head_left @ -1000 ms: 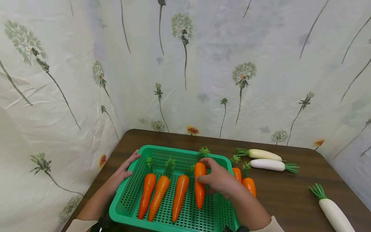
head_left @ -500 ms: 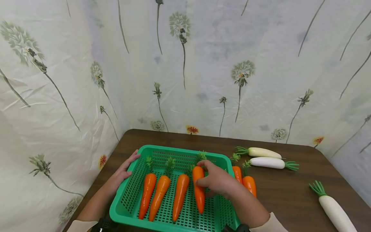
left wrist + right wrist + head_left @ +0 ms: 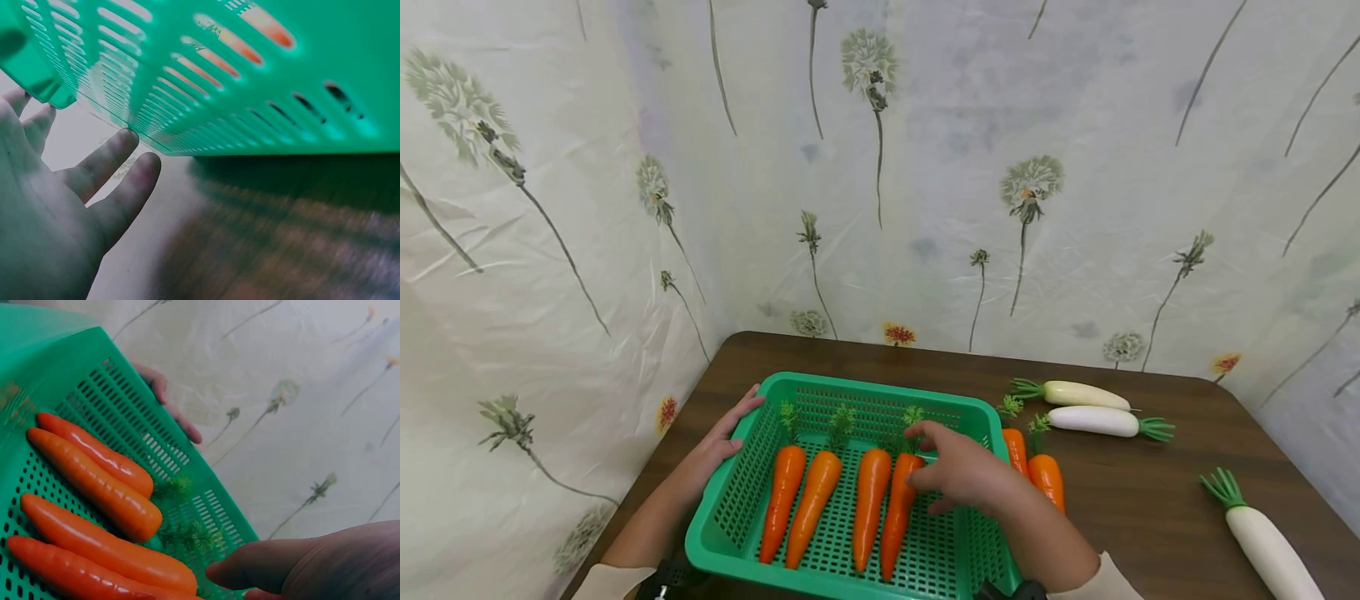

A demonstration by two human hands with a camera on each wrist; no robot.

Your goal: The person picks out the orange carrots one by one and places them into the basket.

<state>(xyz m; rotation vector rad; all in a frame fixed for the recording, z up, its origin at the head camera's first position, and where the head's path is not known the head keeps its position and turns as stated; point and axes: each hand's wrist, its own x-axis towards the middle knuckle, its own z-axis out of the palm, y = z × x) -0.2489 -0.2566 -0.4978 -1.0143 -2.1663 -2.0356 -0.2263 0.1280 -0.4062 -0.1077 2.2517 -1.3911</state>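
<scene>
A green plastic basket holds several orange carrots with green tops, lying side by side. My right hand reaches over its right part, fingers spread and slightly bent around the top of the rightmost carrot. That carrot rests on the basket floor; in the right wrist view the thumb appears apart from the carrots. My left hand rests against the basket's left side. The left wrist view shows its fingers extended along the outer basket wall.
Two more carrots lie on the brown table just right of the basket, partly behind the right arm. Two white radishes lie behind them, and another radish is at the far right. A floral curtain hangs behind the table.
The rightmost carrot has gone down and left onto the basket floor beside the others. My right hand has loosened from it. My left hand has stayed at the basket's side.
</scene>
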